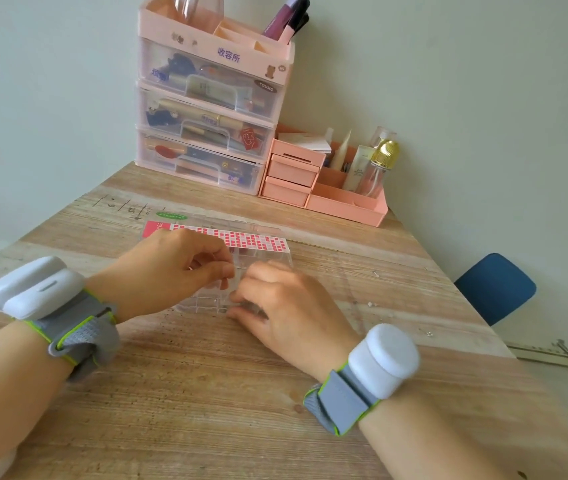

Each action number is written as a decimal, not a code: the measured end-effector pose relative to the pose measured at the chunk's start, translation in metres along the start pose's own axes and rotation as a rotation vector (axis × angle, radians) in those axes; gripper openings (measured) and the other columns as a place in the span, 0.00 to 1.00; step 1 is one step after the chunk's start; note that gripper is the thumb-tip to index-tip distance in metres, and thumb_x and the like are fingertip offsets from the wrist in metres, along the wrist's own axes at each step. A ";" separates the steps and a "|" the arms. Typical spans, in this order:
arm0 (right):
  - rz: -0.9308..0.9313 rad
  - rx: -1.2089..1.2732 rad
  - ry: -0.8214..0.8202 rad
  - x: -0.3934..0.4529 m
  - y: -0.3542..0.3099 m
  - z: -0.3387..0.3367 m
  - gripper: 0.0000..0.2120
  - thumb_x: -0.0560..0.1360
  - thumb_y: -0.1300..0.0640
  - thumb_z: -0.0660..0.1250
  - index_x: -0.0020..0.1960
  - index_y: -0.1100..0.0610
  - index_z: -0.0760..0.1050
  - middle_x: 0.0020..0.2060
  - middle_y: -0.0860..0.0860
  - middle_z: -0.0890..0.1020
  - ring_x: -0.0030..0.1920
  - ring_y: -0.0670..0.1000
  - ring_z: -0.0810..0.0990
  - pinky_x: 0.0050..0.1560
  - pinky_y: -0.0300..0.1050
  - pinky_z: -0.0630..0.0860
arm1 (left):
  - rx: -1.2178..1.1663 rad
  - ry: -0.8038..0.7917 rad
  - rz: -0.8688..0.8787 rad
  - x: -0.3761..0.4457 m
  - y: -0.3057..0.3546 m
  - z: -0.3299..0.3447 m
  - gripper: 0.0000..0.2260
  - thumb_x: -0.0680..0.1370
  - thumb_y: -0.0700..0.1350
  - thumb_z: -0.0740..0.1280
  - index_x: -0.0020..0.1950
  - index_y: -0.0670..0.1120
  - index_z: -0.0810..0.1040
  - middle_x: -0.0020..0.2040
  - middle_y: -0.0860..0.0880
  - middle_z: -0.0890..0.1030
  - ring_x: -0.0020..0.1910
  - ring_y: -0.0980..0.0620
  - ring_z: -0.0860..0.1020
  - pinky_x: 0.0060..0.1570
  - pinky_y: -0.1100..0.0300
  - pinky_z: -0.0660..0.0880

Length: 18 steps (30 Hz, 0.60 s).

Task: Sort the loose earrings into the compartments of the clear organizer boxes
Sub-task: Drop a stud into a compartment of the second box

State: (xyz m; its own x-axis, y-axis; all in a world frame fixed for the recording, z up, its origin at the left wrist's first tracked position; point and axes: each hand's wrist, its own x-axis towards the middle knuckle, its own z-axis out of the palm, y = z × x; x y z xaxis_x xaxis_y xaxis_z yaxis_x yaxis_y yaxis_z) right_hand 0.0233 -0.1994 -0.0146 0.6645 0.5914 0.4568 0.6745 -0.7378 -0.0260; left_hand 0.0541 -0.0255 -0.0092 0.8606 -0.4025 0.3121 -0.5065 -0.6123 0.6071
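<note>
Both hands met over a clear organizer box (261,268) that lay flat on the tabletop (206,393), near the middle of it. The left hand (168,271) curled from the left, its thumb and fingers pinched together above the box's grid of compartments; whether an earring sat between them could not be told. The right hand (286,306) rested at the box's near right corner, fingers bent and touching the clear plastic, thumb against the near edge. The two hands were almost touching each other. Each wrist wore a grey strap with a white device, the left band (64,317) and the right band (365,386).

A pink-and-white label (241,237) lay along the far side of the box. A few tiny loose earrings (370,304) lay on the tabletop to the right, well apart from the box.

At the far edge stood a pink drawer unit (206,116) against the wall, and just right of it a smaller pink caddy (327,185) holding bottles. A blue chair (495,289) stood to the right, beyond the tabletop.
</note>
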 end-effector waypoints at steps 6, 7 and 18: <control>-0.008 0.010 -0.043 0.003 -0.001 -0.002 0.05 0.71 0.57 0.70 0.40 0.58 0.79 0.38 0.51 0.78 0.41 0.55 0.77 0.34 0.46 0.75 | 0.005 -0.006 0.003 0.000 0.001 -0.001 0.05 0.74 0.45 0.66 0.40 0.52 0.80 0.35 0.68 0.79 0.37 0.68 0.78 0.38 0.78 0.70; 0.047 0.079 -0.079 0.004 0.001 -0.003 0.05 0.72 0.55 0.69 0.42 0.57 0.79 0.40 0.51 0.79 0.42 0.54 0.77 0.38 0.49 0.76 | 0.001 -0.005 -0.002 0.000 0.001 -0.001 0.05 0.74 0.46 0.66 0.40 0.52 0.80 0.35 0.67 0.79 0.37 0.68 0.78 0.38 0.77 0.71; 0.149 0.222 -0.039 0.006 0.010 -0.003 0.08 0.73 0.60 0.64 0.43 0.47 0.74 0.36 0.45 0.81 0.37 0.50 0.79 0.37 0.51 0.77 | 0.010 0.019 -0.042 -0.002 -0.003 0.000 0.04 0.74 0.48 0.66 0.43 0.52 0.80 0.34 0.56 0.82 0.37 0.62 0.80 0.44 0.62 0.78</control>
State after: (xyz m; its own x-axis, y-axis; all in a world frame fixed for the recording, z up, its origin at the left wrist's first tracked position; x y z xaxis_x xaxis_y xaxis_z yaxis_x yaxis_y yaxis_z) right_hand 0.0328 -0.2038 -0.0089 0.7707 0.4972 0.3985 0.6196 -0.7308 -0.2865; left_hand 0.0540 -0.0233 -0.0113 0.8819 -0.3634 0.3004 -0.4704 -0.6353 0.6125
